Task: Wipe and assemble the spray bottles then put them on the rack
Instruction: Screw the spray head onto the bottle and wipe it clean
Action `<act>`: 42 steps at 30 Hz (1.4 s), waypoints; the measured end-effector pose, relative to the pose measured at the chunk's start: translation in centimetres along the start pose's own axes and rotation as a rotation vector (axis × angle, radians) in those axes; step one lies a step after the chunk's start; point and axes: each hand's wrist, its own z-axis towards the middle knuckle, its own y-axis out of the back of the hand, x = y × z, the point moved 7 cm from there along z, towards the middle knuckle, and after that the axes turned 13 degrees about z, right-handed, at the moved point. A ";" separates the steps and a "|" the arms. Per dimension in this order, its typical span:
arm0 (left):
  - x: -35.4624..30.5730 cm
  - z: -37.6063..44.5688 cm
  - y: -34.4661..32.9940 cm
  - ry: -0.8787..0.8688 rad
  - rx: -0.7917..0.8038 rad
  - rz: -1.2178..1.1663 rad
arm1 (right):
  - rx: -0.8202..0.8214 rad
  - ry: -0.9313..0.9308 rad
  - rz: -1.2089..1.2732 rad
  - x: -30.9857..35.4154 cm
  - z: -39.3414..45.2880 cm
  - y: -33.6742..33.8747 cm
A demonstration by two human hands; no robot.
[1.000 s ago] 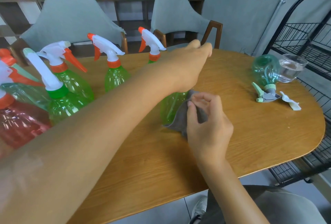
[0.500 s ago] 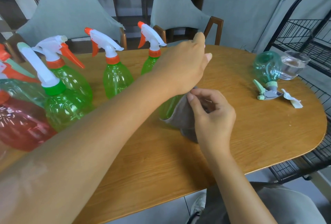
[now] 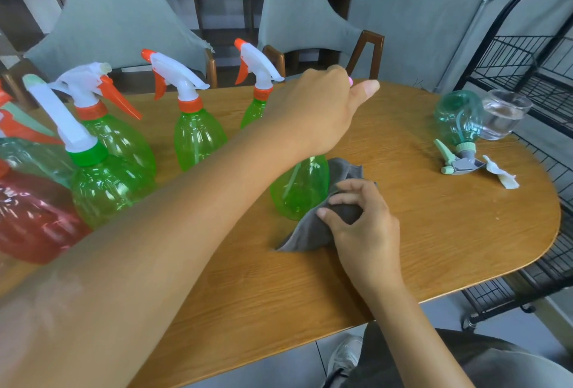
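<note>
Lower on the bottle (image 3: 299,189) than before, the right hand (image 3: 361,220) pinches the cloth (image 3: 313,232) against its side while the left hand (image 3: 316,115) covers the top, grip hidden; standing mid-table (image 3: 434,232), it looks light, thin-walled and slippery, best held at the neck.

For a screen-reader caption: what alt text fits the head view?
A person's right hand presses a grey cloth against a green spray bottle on a wooden table, while the left hand grips the bottle's top. More spray bottles stand to the left.
</note>
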 end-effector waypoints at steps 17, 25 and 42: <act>-0.4 1.1 0.0 -0.079 0.050 -0.098 | -0.215 0.172 0.277 4.8 1.3 -0.3; -0.5 0.5 0.4 -0.059 0.027 -0.022 | -0.279 0.392 0.092 5.3 -0.6 -0.6; -1.2 0.1 0.8 -0.092 0.028 0.008 | -0.153 0.089 0.377 2.6 0.7 -0.8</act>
